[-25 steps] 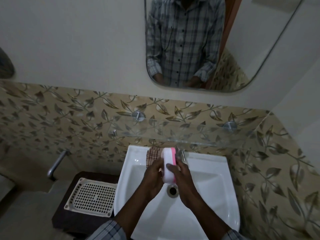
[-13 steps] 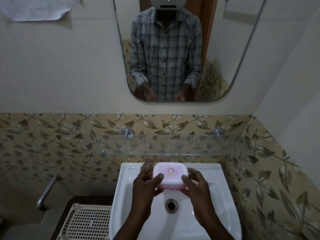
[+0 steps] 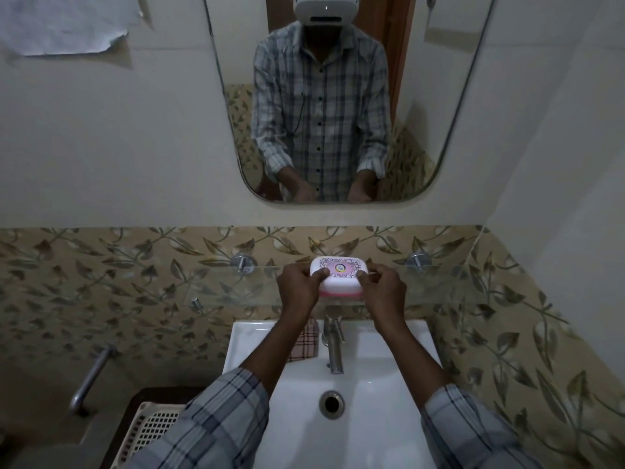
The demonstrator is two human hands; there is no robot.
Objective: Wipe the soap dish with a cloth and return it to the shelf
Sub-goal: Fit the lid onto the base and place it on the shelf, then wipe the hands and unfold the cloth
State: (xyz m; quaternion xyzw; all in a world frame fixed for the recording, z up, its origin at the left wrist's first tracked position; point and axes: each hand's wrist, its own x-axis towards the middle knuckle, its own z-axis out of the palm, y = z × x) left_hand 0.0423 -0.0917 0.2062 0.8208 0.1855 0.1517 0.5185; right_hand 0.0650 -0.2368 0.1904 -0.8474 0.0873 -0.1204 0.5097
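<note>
Soap dish (image 3: 339,276) pinched at both ends, left hand (image 3: 299,286) and right hand (image 3: 382,289) clamped on it, over glass shelf (image 3: 233,289), close to near edge. Contact with shelf not confirmed. Risk: if released here, dish tipped into sink (image 3: 389,353); glass slick, slide likely.

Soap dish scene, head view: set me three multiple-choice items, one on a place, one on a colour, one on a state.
1. The checked cloth lies: A on the basin rim, left of the tap; B on a chair; C on a hook.
2. Under its white lid the soap dish is: A blue; B pink; C green.
3. The soap dish is: A lying free; B pinched by left hand and right hand; C held one-handed.
Key: A, it sits beside the tap; B, a pink band shows; B, both hands' fingers grip its ends.
</note>
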